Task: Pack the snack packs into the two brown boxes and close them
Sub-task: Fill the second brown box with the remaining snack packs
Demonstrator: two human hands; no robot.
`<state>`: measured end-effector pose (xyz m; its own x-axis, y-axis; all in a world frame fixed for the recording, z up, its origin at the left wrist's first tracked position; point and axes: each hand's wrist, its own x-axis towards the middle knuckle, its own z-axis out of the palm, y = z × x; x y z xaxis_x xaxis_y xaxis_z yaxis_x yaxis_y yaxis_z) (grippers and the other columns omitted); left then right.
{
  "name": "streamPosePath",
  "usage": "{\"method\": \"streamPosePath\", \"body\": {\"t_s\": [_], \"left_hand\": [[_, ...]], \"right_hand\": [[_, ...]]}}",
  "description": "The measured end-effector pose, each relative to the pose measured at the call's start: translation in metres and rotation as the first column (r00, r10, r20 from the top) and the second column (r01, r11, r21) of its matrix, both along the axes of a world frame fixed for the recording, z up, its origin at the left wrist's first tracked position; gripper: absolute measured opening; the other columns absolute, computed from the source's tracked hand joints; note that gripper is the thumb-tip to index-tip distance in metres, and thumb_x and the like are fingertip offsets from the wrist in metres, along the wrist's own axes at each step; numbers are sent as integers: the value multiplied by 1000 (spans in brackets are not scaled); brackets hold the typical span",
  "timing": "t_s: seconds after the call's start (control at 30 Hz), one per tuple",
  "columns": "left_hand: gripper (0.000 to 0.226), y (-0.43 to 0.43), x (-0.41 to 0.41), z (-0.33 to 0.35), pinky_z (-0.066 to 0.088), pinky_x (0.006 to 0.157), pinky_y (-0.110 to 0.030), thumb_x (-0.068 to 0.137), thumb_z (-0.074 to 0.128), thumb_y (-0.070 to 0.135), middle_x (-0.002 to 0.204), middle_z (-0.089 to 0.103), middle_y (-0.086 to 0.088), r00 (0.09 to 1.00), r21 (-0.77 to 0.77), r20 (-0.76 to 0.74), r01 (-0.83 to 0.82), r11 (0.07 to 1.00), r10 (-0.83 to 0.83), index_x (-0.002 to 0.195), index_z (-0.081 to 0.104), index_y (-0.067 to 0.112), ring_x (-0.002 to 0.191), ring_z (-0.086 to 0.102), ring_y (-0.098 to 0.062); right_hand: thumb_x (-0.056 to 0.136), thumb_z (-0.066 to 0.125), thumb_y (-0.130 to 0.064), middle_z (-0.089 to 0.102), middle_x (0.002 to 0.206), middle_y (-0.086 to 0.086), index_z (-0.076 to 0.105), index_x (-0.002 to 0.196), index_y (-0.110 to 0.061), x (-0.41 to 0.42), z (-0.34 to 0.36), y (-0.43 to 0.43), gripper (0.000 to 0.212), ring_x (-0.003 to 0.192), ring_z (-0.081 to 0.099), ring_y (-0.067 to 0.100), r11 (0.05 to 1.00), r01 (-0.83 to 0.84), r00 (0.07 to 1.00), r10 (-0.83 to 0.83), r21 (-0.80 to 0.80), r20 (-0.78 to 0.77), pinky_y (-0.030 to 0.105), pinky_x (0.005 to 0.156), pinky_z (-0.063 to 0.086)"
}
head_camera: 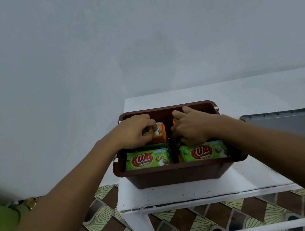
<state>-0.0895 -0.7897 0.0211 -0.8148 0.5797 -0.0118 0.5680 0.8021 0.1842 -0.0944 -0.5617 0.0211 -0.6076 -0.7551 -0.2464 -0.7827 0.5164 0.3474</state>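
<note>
Dim, flat, bluish light; soft overall focus, wide-angle bending and motion smear at left edge.

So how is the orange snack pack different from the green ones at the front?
The orange snack pack sits at the back of the brown box; the green snack packs sit at the front. The left hand grips the orange pack, while the green ones are untouched. All are inside the same box.
</note>
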Motion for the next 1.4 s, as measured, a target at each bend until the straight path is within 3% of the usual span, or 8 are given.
{"method": "streamPosePath", "body": {"t_s": [0.27, 0.43, 0.63, 0.77, 0.87, 1.0, 1.13, 1.4], "left_hand": [[51, 12, -4, 2, 44, 80, -32, 84, 63, 39, 115, 39, 7, 988, -185, -68, 126, 975, -141, 133, 49, 33, 99, 36, -10], [48, 31, -11, 0, 37, 83, -33, 84, 58, 47, 123, 30, -1, 951, -466, -118, 202, 861, -286, 131, 51, 39, 110, 29, -18], [47, 42, -21, -1, 33, 79, -31, 85, 56, 55, 125, 31, -1, 905, -586, -131, 258, 768, -404, 129, 55, 39, 108, 29, -19], [40, 39, -22, -5, 30, 77, -29, 87, 56, 54, 124, 34, 1, 902, -566, -137, 269, 780, -410, 124, 57, 39, 106, 28, -18], [45, 34, -23, -2, 42, 80, -30, 83, 65, 46, 123, 37, 4, 930, -478, -106, 263, 838, -352, 125, 57, 32, 103, 32, -14], [71, 15, -22, 6, 47, 92, -34, 75, 74, 41, 133, 39, 6, 968, -320, -72, 207, 925, -242, 137, 48, 21, 114, 43, -14], [74, 9, -16, 2, 45, 96, -35, 76, 74, 42, 141, 40, 7, 974, -278, -93, 175, 944, -208, 140, 44, 21, 121, 41, -13], [57, -11, -1, 2, 43, 101, -34, 83, 64, 50, 141, 50, 6, 990, -94, -114, 75, 993, -86, 134, 54, 24, 124, 49, -13]], "right_hand": [[93, 35, -37, 52, 126, -14, 57, 126, -33, -3, -3, 4, 39, 96, 23, 16, 998, 68, 997, -68, -11, 42, 37, 77, 25], [91, 40, -22, 22, 158, -12, 25, 150, -39, 2, -1, 35, 63, 97, 27, 17, 979, 110, 984, -83, -170, 159, 37, 89, 38], [88, 43, -14, 33, 156, -6, 42, 145, -30, 5, -2, 39, 59, 97, 35, 15, 920, 145, 983, -94, -363, 156, 25, 87, 33], [86, 48, -31, 40, 149, -11, 49, 136, -32, 6, -3, 39, 50, 93, 30, 10, 928, 146, 988, -117, -343, 106, 32, 77, 43], [85, 45, -43, 50, 133, -12, 53, 127, -33, 5, 0, 30, 45, 93, 32, 12, 958, 91, 995, -99, -271, -17, 32, 71, 36], [92, 43, -40, 51, 131, -12, 52, 131, -39, -1, 6, 7, 40, 105, 34, 20, 999, -7, 999, 5, -37, -53, 35, 76, 31], [92, 47, -40, 40, 136, -5, 45, 136, -44, -1, 7, -5, 44, 114, 28, 27, 986, 51, 999, -48, 158, -22, 38, 79, 28], [93, 46, -43, 32, 143, -4, 38, 141, -46, -6, 7, 1, 49, 115, 26, 26, 996, 67, 994, -72, 61, 77, 37, 85, 33]]}}
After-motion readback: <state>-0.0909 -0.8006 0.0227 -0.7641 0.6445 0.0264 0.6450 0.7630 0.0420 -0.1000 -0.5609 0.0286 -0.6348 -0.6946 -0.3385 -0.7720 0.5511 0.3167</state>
